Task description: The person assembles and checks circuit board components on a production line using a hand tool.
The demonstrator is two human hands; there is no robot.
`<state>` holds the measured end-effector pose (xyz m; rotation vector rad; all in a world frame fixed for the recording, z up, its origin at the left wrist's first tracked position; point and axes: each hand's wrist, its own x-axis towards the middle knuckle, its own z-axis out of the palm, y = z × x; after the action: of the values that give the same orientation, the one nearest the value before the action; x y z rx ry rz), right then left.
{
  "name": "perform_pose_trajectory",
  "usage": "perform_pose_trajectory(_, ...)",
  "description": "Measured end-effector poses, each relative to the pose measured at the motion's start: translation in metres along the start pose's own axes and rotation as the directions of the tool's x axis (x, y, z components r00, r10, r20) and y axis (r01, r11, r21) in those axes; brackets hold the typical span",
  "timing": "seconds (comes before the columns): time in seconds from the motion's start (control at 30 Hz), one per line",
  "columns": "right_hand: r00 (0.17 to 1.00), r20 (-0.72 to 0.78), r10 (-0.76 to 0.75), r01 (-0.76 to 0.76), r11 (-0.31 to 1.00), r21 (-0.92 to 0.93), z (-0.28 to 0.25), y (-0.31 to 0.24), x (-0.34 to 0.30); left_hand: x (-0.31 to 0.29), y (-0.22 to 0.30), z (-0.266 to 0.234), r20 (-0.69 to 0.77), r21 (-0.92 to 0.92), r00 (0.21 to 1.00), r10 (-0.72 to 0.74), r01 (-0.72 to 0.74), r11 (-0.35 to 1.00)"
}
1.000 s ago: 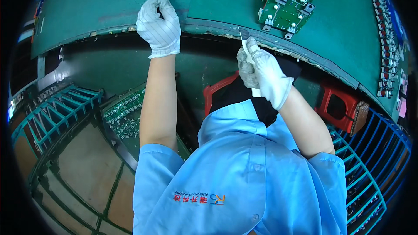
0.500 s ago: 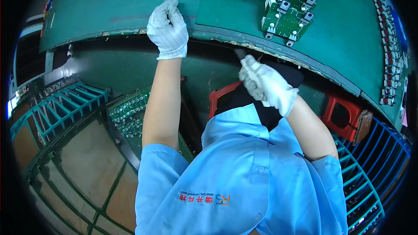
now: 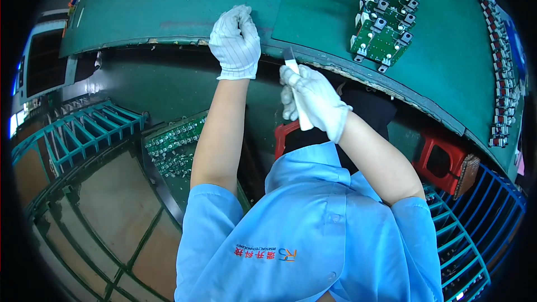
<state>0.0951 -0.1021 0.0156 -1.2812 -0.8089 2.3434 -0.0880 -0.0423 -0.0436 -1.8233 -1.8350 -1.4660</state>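
Note:
My left hand point(image 3: 235, 43), in a white striped glove, is over the front edge of the green table point(image 3: 140, 8). Its fingers curl in toward the thumb; whatever they may hold is hidden. Below and right of it, in front of the table edge, my right hand point(image 3: 318, 96) wears a similar glove. Its fingers are closed round a brush point(image 3: 296, 81) with a flat white handle and a short dark tip. The tip points up and slightly left, apart from my left hand.
Green circuit boards point(image 3: 376, 45) with dark components stand in a row on the table's right part. A long row of small parts point(image 3: 503, 78) lines the far right. Below are a red stool point(image 3: 439, 156), a tray of boards point(image 3: 176, 140) and blue-green racks point(image 3: 95, 128).
My right hand has moved left, toward my left hand, and the brush has turned so its white handle shows. The left hand stays curled; the whole view has shifted a little.

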Motion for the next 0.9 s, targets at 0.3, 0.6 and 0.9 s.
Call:
perform_pose_trajectory(0.3,0.996,0.079,0.034,-0.066,0.894,0.444,0.023,0.001,0.021,0.002,0.006,-0.001,-0.004,-0.045,0.997,-0.083,0.083,0.996)
perform_pose_trajectory(0.6,0.999,-0.05,-0.003,0.022,0.915,0.404,0.033,0.016,0.022,0.0,0.002,0.001,-0.009,-0.08,0.995,-0.096,0.095,0.992)
perform_pose_trajectory(0.9,0.994,-0.105,-0.032,0.074,0.903,0.424,0.046,0.018,0.026,0.001,0.002,0.001,-0.022,-0.038,0.998,-0.056,0.055,0.998)
